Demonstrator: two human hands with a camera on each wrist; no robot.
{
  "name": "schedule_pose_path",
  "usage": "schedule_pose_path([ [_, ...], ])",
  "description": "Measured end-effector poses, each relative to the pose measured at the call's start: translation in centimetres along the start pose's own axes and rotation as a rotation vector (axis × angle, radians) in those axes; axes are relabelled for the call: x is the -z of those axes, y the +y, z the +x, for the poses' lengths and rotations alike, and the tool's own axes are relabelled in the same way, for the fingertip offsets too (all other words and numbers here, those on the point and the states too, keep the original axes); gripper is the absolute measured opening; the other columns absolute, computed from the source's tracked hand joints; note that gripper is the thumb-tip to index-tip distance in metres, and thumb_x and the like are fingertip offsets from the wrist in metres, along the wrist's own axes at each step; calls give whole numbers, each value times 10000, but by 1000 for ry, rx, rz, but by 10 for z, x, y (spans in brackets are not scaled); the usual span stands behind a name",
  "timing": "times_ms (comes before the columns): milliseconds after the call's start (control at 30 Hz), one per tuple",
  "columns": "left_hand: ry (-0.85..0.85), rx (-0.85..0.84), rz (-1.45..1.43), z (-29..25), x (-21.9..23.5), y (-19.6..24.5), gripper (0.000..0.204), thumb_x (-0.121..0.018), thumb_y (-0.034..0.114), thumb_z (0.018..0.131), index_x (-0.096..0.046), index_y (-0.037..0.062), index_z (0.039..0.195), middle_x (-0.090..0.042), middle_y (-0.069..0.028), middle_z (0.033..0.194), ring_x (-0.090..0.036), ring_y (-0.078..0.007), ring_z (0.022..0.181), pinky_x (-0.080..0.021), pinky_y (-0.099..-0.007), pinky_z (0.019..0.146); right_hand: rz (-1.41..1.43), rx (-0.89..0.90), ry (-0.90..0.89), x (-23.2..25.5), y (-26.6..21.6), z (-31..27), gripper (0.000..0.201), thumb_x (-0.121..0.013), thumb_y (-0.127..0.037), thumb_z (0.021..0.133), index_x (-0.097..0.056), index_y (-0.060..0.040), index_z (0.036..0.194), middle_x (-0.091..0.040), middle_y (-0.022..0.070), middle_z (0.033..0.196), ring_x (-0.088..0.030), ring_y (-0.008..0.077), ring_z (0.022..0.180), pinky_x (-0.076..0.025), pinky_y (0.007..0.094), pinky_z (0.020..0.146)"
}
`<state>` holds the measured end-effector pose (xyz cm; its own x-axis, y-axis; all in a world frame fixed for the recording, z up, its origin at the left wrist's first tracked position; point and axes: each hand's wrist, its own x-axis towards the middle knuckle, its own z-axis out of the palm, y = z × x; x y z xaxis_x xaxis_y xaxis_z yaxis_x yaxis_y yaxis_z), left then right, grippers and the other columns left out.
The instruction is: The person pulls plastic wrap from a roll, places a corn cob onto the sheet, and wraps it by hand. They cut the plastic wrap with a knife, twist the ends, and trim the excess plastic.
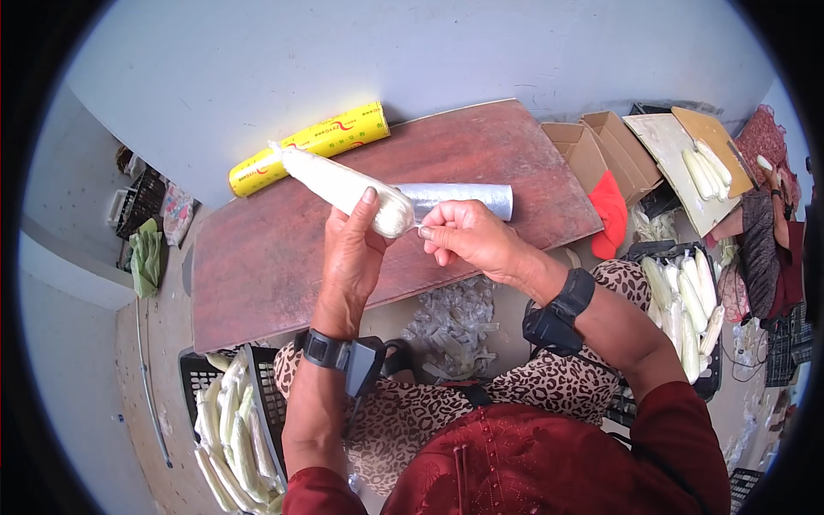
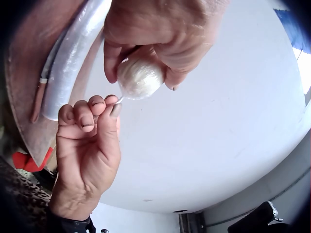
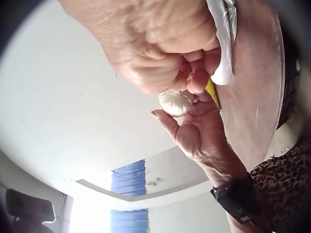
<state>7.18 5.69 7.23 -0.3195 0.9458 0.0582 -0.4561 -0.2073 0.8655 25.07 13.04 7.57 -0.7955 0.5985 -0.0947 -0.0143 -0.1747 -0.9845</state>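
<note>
A long white vegetable [image 1: 330, 180] is wrapped tightly in clear plastic film and held slantwise over the table. My left hand [image 1: 356, 249] grips it near its thick, rounded end, thumb on top. At that end the film runs out into a thin twisted tail [image 2: 120, 99]. My right hand [image 1: 472, 236] pinches this tail between thumb and forefinger, the other fingers curled in. In the right wrist view, the rounded end [image 3: 176, 103] shows between both hands. Behind the right hand a roll of clear film [image 1: 481, 200] lies on the table.
On the reddish-brown table [image 1: 266, 275], a yellow printed roll [image 1: 322, 142] lies by the wall. A brown-handled knife [image 2: 40, 94] rests beside the film roll. Crates of pale wrapped vegetables stand left [image 1: 236, 429] and right [image 1: 687, 300]. Scrap film [image 1: 451, 326] lies below; another person [image 1: 777, 232] is at far right.
</note>
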Motion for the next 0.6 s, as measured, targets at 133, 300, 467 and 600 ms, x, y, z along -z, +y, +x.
schedule_pose_path([
  [133,-44,-9,-10,-2,-3,2,409,-649,243,927,-480,39,1238,-604,-161,1213,-609,-288,1116,-510,-468,940,-88,53,60,2,4,3,92,-597,-94,941,-606,-3,945,-619,36,797,-544,59,642,-456,201,590],
  [300,-82,7,8,-5,-5,2,507,-706,182,878,-450,33,1289,-580,-170,1266,-592,-278,1144,-480,-455,985,-103,52,115,2,5,3,100,-577,-80,941,-603,17,949,-625,53,797,-551,72,629,-459,222,567],
  [467,-87,54,35,-9,-4,-1,566,-728,187,859,-436,28,1316,-574,-158,1285,-582,-260,1155,-461,-426,1009,-53,-8,135,3,8,4,115,-564,-91,948,-590,15,982,-641,76,845,-575,85,649,-473,229,575],
  [600,-104,54,69,-12,-6,0,566,-723,198,860,-440,23,1317,-570,-156,1294,-576,-255,1163,-452,-425,1017,-96,-75,146,2,4,2,122,-560,-113,961,-574,-3,1011,-650,75,891,-603,92,698,-491,223,614],
])
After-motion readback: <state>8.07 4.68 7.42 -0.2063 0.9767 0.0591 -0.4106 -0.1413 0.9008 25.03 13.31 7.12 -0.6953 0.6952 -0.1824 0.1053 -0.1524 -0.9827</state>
